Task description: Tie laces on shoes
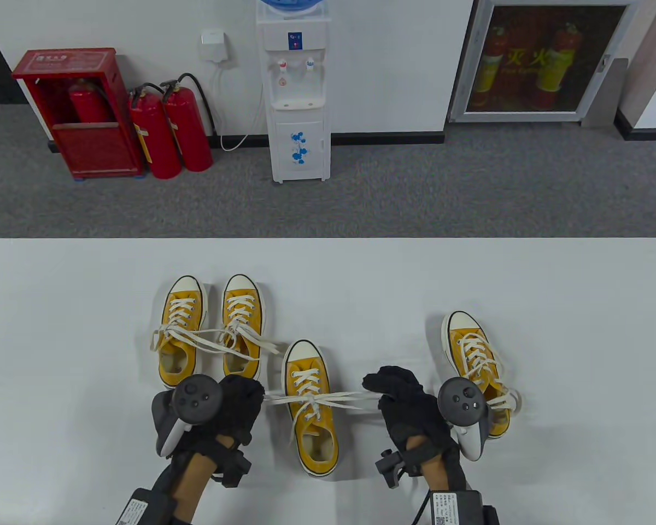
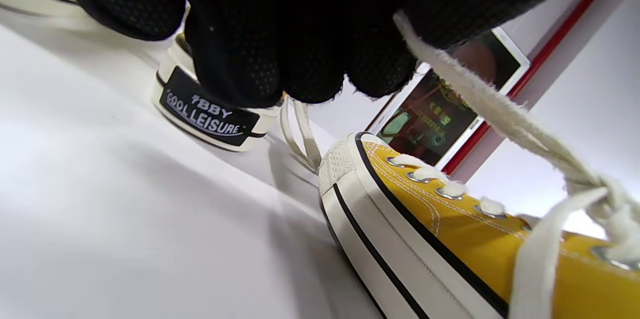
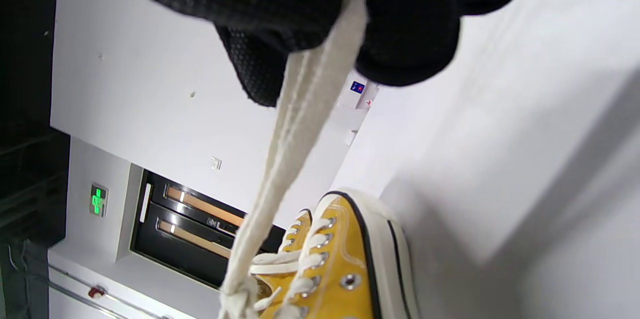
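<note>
Pulling outward on both sides, the left hand (image 1: 235, 404) and the right hand (image 1: 402, 396) each grip one end of the lace (image 1: 320, 398) of the middle shoe (image 1: 311, 407), which sits on the bench (image 1: 552, 284) directly between them, toe pointing away from the person. The lace runs taut across the shoe from one hand to the other, and the right wrist view shows a small knot (image 3: 239, 298) bunched over the eyelets, with a doubled strand rising into the clenched fingers (image 3: 400, 34). The left wrist view likewise shows a strand (image 2: 495, 114) running up from the knot into the closed left fingers (image 2: 240, 59). The step in hand looks like cinching a knot tight; whether it is the first overhand knot or the finished bow cannot be told for certain, though the doubled strand on the right hints at a loop. Beyond the left hand, two more shoes (image 1: 210, 328) stand side by side with their laces lying loose and spread, apparently untied. Just outside the right hand a fourth shoe (image 1: 478, 372) appears already tied. The next move likely calls for an even pull until the knot seats, then letting go of both ends and reaching forward-left to the untied pair.
</note>
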Tool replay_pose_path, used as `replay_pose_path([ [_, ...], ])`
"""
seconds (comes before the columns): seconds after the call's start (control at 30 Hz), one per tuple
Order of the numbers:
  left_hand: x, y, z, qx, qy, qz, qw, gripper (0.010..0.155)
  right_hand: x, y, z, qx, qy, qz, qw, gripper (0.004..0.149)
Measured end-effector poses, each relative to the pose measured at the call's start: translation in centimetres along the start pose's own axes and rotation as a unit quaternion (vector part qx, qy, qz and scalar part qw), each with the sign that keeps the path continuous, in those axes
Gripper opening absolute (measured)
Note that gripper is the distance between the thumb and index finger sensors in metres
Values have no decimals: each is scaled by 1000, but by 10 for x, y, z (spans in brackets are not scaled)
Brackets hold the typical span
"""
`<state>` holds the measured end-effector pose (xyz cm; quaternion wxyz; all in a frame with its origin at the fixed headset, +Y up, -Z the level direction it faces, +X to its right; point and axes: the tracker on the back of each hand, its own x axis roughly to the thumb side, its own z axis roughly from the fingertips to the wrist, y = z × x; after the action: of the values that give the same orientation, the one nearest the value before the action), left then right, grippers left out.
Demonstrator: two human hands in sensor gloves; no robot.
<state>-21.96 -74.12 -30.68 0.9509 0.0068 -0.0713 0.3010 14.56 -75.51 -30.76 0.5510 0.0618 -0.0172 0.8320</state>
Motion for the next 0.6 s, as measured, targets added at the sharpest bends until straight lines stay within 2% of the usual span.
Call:
replay_pose_path([
  [0.17, 17, -4, 4, 4, -24, -41, 999, 57, 9, -3, 3, -23, -32, 54, 998, 46],
  [0.37, 34, -16, 8, -43, -50, -6, 998, 75, 24, -7, 10, -70, -70, 142, 985, 58],
  [0.47, 42, -25, 10, -67, -60, -21, 996, 82, 31, -5, 13, -69, -85, 192, 975, 66],
  [0.6, 48, -40, 11, -103, -61, -51, 991, 88, 40, 6, 17, -49, -99, 301, 947, 77],
])
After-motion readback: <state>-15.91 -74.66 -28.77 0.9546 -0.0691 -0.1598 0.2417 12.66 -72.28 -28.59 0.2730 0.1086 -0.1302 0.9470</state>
